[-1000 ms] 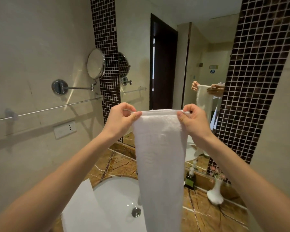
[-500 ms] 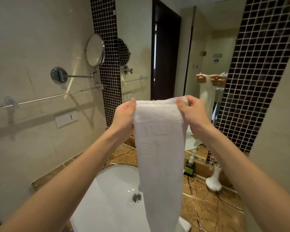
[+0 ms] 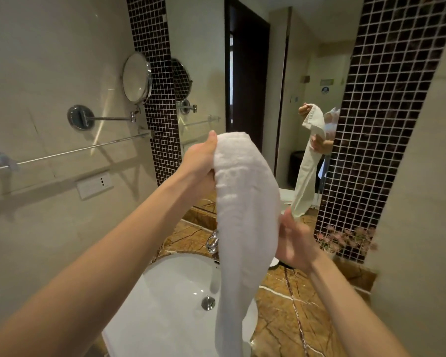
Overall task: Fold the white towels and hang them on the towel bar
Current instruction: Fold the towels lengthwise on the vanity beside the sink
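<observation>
- White towel (image 3: pixel 245 202) hung as a long, narrow strip in the middle of the frame, above the sink (image 3: pixel 170 292).
- Left hand (image 3: pixel 200 163) gripped its top end, thumb over the fold.
- Right hand (image 3: pixel 294 243) sat lower at the towel's right edge, fingers hidden behind it; whether it gripped could not be told.
- Towel bar (image 3: pixel 75 150) ran along the wall at the left, well apart.

Towel (image 3: pixel 245 215) lower end cut off at bottom edge; left hand (image 3: pixel 200 163) fingers hidden behind it; right hand (image 3: pixel 294 243) blurred.
</observation>
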A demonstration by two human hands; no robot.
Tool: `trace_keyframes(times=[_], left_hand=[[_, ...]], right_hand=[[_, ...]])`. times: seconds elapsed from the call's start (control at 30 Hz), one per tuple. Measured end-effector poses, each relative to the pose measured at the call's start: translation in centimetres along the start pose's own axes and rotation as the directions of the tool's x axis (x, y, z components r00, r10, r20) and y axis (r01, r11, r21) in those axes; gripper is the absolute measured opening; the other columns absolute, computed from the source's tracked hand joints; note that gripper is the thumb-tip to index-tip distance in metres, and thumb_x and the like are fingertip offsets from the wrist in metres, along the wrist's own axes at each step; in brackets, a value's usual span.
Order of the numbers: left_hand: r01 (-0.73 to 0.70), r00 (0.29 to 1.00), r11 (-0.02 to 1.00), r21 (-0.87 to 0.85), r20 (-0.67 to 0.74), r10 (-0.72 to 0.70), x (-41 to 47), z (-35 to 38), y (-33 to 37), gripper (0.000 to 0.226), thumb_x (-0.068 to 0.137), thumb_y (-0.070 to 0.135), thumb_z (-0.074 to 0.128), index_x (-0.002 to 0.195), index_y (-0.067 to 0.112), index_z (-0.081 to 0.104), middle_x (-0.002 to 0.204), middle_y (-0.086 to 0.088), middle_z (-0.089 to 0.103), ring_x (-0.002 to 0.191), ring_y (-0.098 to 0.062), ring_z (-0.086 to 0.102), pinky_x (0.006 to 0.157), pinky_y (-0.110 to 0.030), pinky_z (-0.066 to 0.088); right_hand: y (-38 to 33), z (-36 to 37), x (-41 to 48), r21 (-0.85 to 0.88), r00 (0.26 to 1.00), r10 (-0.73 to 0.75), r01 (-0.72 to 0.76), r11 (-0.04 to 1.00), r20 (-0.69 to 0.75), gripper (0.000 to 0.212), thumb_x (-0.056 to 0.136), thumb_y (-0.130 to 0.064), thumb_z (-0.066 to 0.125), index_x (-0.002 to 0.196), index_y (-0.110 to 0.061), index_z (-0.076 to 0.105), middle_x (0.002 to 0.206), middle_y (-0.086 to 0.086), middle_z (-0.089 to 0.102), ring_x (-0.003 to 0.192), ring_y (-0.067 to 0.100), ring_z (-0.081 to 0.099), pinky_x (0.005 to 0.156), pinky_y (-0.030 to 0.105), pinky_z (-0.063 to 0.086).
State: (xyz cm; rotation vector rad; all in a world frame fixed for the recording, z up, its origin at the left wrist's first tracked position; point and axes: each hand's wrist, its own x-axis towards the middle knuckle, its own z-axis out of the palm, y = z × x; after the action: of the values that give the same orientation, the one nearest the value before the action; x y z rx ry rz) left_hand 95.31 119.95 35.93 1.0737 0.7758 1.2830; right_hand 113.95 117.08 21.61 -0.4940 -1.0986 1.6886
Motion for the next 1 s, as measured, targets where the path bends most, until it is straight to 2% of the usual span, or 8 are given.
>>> trace_keyframes(times=[0.07, 0.17, 0.27, 0.47, 0.67, 0.8, 0.9, 1.0], left_hand=[[-0.008, 1.000, 1.000, 0.020, -0.004, 0.008, 0.0, -0.7, 0.2, 0.043, 0.101, 0.035, 0.040, 0.109, -0.003, 0.059, 0.106, -0.018, 0.070, 0.094, -0.029, 0.070, 0.081, -0.044, 0.058], [-0.022, 1.000, 0.998, 0.054, -0.002, 0.022, 0.0, -2.0, 1.1, 0.045, 0.101, 0.036, 0.038, 0.110, -0.003, 0.059, 0.104, -0.019, 0.071, 0.093, -0.031, 0.071, 0.073, -0.041, 0.060], [-0.076, 0.997, 0.995, 0.071, 0.025, 0.074, -0.2, -3.4, 2.9, 0.047, 0.102, 0.037, 0.034, 0.112, -0.002, 0.059, 0.107, -0.018, 0.070, 0.095, -0.031, 0.070, 0.071, -0.038, 0.059], [-0.224, 0.968, 0.974, 0.023, 0.124, 0.219, -1.8, -4.7, 7.4, 0.048, 0.104, 0.036, 0.029, 0.118, 0.000, 0.059, 0.118, -0.017, 0.066, 0.110, -0.030, 0.064, 0.089, -0.043, 0.054], [-0.282, 0.948, 0.955, -0.088, 0.128, 0.292, -3.6, -5.1, 10.6, 0.046, 0.104, 0.032, 0.028, 0.113, 0.001, 0.060, 0.114, -0.014, 0.069, 0.106, -0.024, 0.066, 0.082, -0.035, 0.056], [-0.218, 0.972, 0.972, -0.094, 0.068, 0.224, -3.5, -6.7, 9.7, 0.049, 0.104, 0.033, 0.027, 0.121, -0.003, 0.055, 0.118, -0.019, 0.066, 0.106, -0.027, 0.066, 0.084, -0.037, 0.057], [-0.133, 0.991, 0.989, -0.066, -0.016, 0.132, -2.9, -8.9, 7.1, 0.048, 0.104, 0.034, 0.028, 0.116, -0.002, 0.057, 0.113, -0.019, 0.066, 0.098, -0.025, 0.069, 0.076, -0.036, 0.059], [-0.031, 0.993, 0.999, -0.020, -0.118, 0.028, -2.3, -11.6, 3.8, 0.047, 0.103, 0.034, 0.032, 0.119, -0.005, 0.055, 0.115, -0.020, 0.065, 0.100, -0.027, 0.068, 0.076, -0.038, 0.059]], right_hand=[[-0.6, 0.4, -0.3, -0.151, 0.998, 0.004, -0.014, 0.988, -0.068, 0.087, 0.066, -0.049, 0.081, 0.133, 0.001, 0.052, 0.132, 0.022, 0.056, 0.125, 0.040, 0.050, 0.104, 0.054, 0.041], [-2.3, 1.6, -0.1, -0.362, 0.980, -0.062, -0.011, 0.932, -0.190, 0.052, 0.083, -0.042, 0.064, 0.118, -0.005, 0.060, 0.116, 0.014, 0.067, 0.105, 0.029, 0.066, 0.081, 0.044, 0.058], [-4.5, 3.3, 0.1, -0.476, 0.961, -0.193, 0.078, 0.876, -0.199, 0.035, 0.086, -0.034, 0.059, 0.112, -0.011, 0.062, 0.103, 0.009, 0.069, 0.088, 0.024, 0.070, 0.064, 0.030, 0.057], [-9.2, 7.5, 0.0, -0.527, 0.953, -0.304, 0.259, 0.810, 0.000, 0.028, 0.086, -0.032, 0.063, 0.113, -0.024, 0.064, 0.101, 0.006, 0.069, 0.085, 0.024, 0.070, 0.064, 0.031, 0.058], [-11.4, 11.0, 0.3, -0.480, 0.937, -0.335, 0.340, 0.809, 0.100, 0.024, 0.087, -0.025, 0.061, 0.109, -0.031, 0.069, 0.097, 0.001, 0.071, 0.081, 0.019, 0.071, 0.064, 0.029, 0.057], [-9.2, 11.3, 1.4, -0.463, 0.958, -0.279, 0.275, 0.843, 0.060, 0.025, 0.090, -0.019, 0.058, 0.110, -0.030, 0.068, 0.095, 0.001, 0.072, 0.076, 0.018, 0.070, 0.059, 0.028, 0.056], [-5.7, 10.6, 2.3, -0.478, 0.976, -0.215, 0.178, 0.860, -0.022, 0.027, 0.094, -0.017, 0.056, 0.104, -0.037, 0.070, 0.098, -0.002, 0.074, 0.085, 0.020, 0.072, 0.063, 0.029, 0.057], [-1.5, 9.6, 3.4, -0.497, 0.987, -0.118, 0.050, 0.866, -0.107, 0.029, 0.094, -0.012, 0.056, 0.112, -0.031, 0.067, 0.104, 0.000, 0.073, 0.093, 0.023, 0.072, 0.067, 0.032, 0.058]])
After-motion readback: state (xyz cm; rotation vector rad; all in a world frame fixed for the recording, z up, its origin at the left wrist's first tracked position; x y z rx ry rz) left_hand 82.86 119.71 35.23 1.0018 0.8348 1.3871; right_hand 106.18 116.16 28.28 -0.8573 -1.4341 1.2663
